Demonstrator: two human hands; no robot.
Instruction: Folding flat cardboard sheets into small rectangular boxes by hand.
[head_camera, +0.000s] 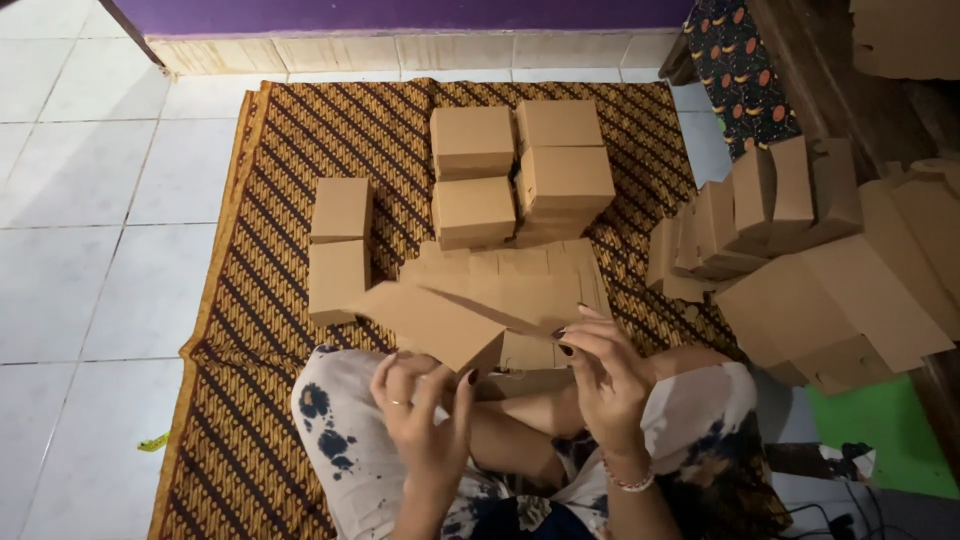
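Note:
A half-folded brown cardboard box (440, 322) is held above my lap. My left hand (425, 405) grips its near end from below, thumb against the edge. My right hand (603, 375) pinches a flap at its right side, fingers pointing left. Under it lies a stack of flat cardboard blanks (540, 272) on the patterned brown mat (250, 300). Several finished boxes (520, 170) are piled beyond, and two more boxes (340, 245) stand to the left.
A slumped row of flat folded cardboard (800, 260) leans at the right against dark wooden furniture (840, 70). White floor tiles (80, 230) lie at the left, a purple wall (400, 15) at the back. A green sheet (890, 425) and cables lie at lower right.

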